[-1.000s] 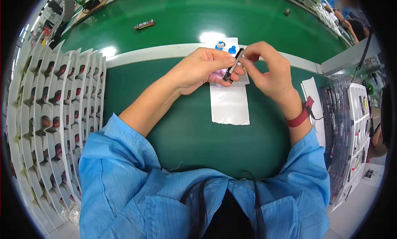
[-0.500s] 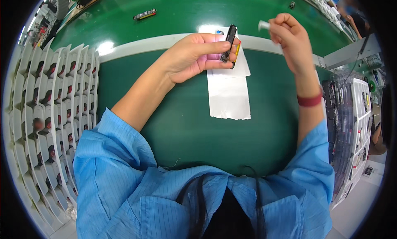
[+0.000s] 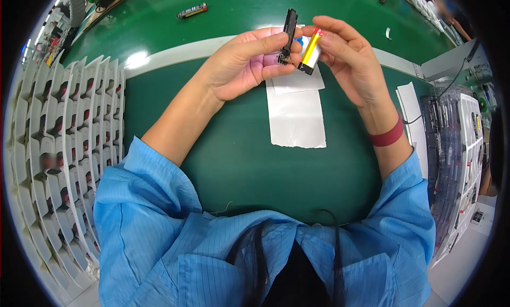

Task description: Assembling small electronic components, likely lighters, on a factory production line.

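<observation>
1. On my feed, the left hand (image 3: 249,60) pinches the black part (image 3: 289,36) between thumb and fingers, its palm turned toward the right hand (image 3: 350,54).
2. I see the black part held near upright above the paper (image 3: 296,118), its top leaning slightly to the right.
3. The right hand pinches the yellow piece (image 3: 312,51) between thumb and fingers, red end up and black end down, tilted more than the black part.
4. The two pieces sit just beside each other with a narrow gap; I cannot tell whether a wire joins them.
5. Under the hands I have the paper, white and overlapping, its near edge ragged, on the green table (image 3: 239,153). A bit of a blue cap (image 3: 299,40) shows between the hands.
6. Beyond the pale rail (image 3: 164,60) I make out a slim device (image 3: 192,11) at far left and a white curl (image 3: 388,34) at right.
7. A red band (image 3: 387,134) circles the right wrist; white trays (image 3: 69,142) stack up on my left.
</observation>
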Action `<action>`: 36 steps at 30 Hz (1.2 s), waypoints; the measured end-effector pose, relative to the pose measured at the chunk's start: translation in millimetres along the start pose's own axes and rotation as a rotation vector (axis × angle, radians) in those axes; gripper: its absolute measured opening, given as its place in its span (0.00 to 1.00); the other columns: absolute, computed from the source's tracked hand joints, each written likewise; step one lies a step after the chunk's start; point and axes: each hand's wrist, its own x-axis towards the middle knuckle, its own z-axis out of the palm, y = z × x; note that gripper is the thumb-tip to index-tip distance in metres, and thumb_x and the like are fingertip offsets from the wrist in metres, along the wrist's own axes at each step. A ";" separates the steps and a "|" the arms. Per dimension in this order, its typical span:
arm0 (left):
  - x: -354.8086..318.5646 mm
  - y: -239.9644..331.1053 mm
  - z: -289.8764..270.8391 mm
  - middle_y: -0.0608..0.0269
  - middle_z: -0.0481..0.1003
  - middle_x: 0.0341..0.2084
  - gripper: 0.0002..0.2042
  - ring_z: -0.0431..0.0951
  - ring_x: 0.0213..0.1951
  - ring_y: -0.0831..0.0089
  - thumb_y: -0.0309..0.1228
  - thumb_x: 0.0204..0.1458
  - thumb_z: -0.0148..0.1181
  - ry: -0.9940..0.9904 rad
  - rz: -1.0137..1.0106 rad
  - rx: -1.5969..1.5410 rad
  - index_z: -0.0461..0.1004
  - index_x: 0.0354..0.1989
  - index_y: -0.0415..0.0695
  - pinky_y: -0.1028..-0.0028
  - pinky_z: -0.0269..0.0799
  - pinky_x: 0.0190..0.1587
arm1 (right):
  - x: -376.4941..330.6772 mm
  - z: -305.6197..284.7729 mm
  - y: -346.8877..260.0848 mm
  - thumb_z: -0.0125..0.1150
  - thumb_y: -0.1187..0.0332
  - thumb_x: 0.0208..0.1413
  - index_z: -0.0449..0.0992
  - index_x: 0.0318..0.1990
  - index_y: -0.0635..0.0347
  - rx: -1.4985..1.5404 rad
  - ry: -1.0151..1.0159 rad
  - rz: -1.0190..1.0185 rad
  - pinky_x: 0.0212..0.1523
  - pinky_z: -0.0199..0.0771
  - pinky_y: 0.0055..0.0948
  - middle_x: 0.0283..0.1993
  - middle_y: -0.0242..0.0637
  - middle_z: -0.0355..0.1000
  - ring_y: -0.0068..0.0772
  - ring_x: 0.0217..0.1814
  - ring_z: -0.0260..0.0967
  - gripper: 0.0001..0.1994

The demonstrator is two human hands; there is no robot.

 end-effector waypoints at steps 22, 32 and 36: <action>2.1 -15.1 13.6 0.58 0.75 0.35 0.12 0.76 0.38 0.70 0.26 0.48 0.58 0.258 0.039 0.440 0.72 0.42 0.37 0.70 0.72 0.45 | -4.5 17.5 -17.0 0.62 0.75 0.46 0.64 0.41 0.69 -0.349 0.173 -0.103 0.36 0.74 0.21 0.32 0.44 0.73 0.27 0.34 0.73 0.16; 2.4 -17.3 13.7 0.58 0.74 0.34 0.11 0.76 0.37 0.70 0.23 0.48 0.57 0.275 0.013 0.436 0.72 0.41 0.37 0.70 0.72 0.46 | -3.3 16.6 -13.3 0.64 0.74 0.44 0.64 0.36 0.66 -0.378 0.193 -0.104 0.32 0.73 0.21 0.30 0.41 0.71 0.25 0.32 0.72 0.15; 1.8 -16.8 16.1 0.58 0.74 0.34 0.11 0.76 0.37 0.69 0.23 0.48 0.56 0.251 0.017 0.448 0.72 0.41 0.37 0.70 0.72 0.46 | -3.7 14.7 -11.9 0.65 0.73 0.43 0.64 0.36 0.66 -0.416 0.194 -0.139 0.31 0.73 0.20 0.28 0.39 0.71 0.24 0.31 0.72 0.16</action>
